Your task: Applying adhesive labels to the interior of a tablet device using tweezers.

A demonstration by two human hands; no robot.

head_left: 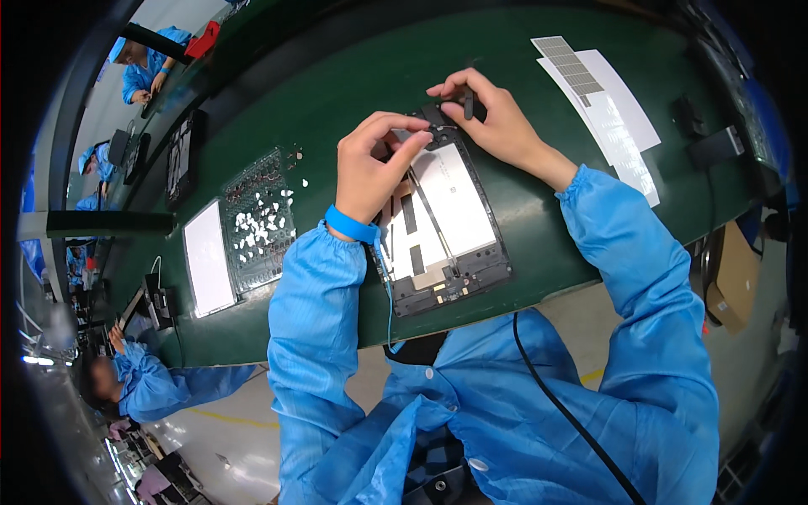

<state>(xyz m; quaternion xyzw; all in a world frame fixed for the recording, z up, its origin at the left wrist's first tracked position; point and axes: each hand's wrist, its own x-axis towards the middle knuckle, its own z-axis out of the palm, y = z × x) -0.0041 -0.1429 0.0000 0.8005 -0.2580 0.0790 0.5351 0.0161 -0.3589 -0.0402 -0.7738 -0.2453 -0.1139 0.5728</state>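
Observation:
An opened tablet (459,189) lies on the green table in front of me, its silver-white inner panel, black frame and small circuit parts exposed. My left hand (370,164) is over its upper left part. Thumb and fingertips close together there, and whatever is between them is too small to make out. At the tablet's far right corner, my right hand (497,118) is closed around a short black piece (469,103), probably a tool, whose full shape is hidden. A blue wrist strap (349,225) with a thin cord circles my left wrist.
Left of the tablet are a clear tray (261,223) with small white scraps and a white sheet (209,257). White sheets (619,109) and a grid of grey labels (568,67) lie at right. Black stands (156,299) edge the table; co-workers sit at left.

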